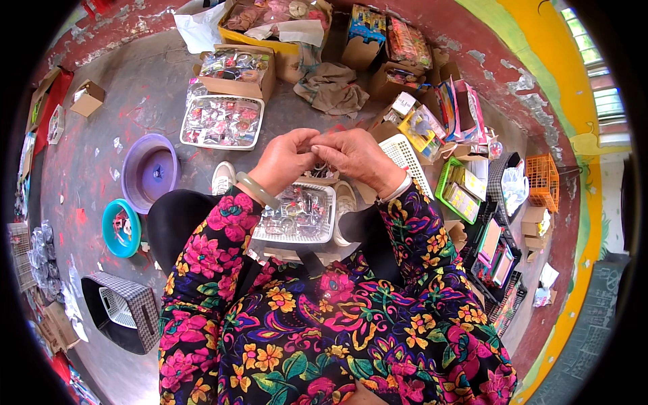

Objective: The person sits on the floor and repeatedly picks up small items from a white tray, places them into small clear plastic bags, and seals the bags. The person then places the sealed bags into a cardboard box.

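Note:
My left hand (287, 158) and my right hand (358, 155) meet at the fingertips in front of me, both closed in a pinch. What they hold, if anything, is too small and covered by the fingers to name. Just below them, between my feet, a white plastic basket (290, 238) is filled with small clear packets (297, 208). Farther off to the left, a second white basket (223, 146) holds more packets with reddish and dark contents. Behind that one, an open cardboard box (268, 86) is full of similar packets.
On the left are a purple basin (131, 181), a teal basin (112, 248) with small items inside, and a checkered bin (145, 312) on its side. Boxes, an empty-looking white basket (413, 156), a green tray (442, 189) and an orange crate (542, 182) crowd the right wall. A cloth (332, 89) lies ahead.

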